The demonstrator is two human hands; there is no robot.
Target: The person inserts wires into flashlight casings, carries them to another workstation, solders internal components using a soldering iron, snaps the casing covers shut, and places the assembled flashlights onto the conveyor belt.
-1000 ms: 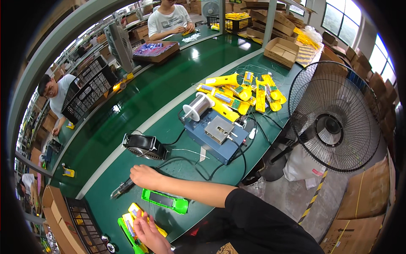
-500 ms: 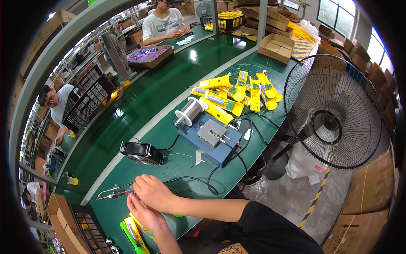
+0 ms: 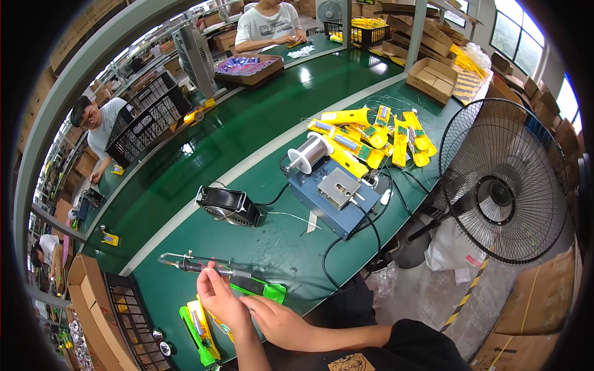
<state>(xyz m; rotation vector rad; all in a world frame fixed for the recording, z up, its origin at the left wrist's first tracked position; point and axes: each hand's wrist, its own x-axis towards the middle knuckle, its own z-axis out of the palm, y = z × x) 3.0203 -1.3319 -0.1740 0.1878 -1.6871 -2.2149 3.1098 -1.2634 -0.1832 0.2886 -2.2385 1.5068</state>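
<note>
Both hands now lower, left hand [image 3: 218,295] fingers clamped on soldering iron [image 3: 204,267], right hand [image 3: 278,321] fingers pinching green casing [image 3: 263,289]

Two hands, the left hand [image 3: 218,298] and the right hand [image 3: 278,321], meet at the lower centre. Two green housings [image 3: 267,290] lie there (the second [image 3: 199,334] sits lower left). One soldering iron [image 3: 192,266], one blue soldering station [image 3: 334,198], one solder spool [image 3: 308,154] and one small black fan [image 3: 228,207] occupy the middle. One pedestal fan [image 3: 501,182] stands at right. The yellow parts [image 3: 371,139] number roughly a dozen.
</note>
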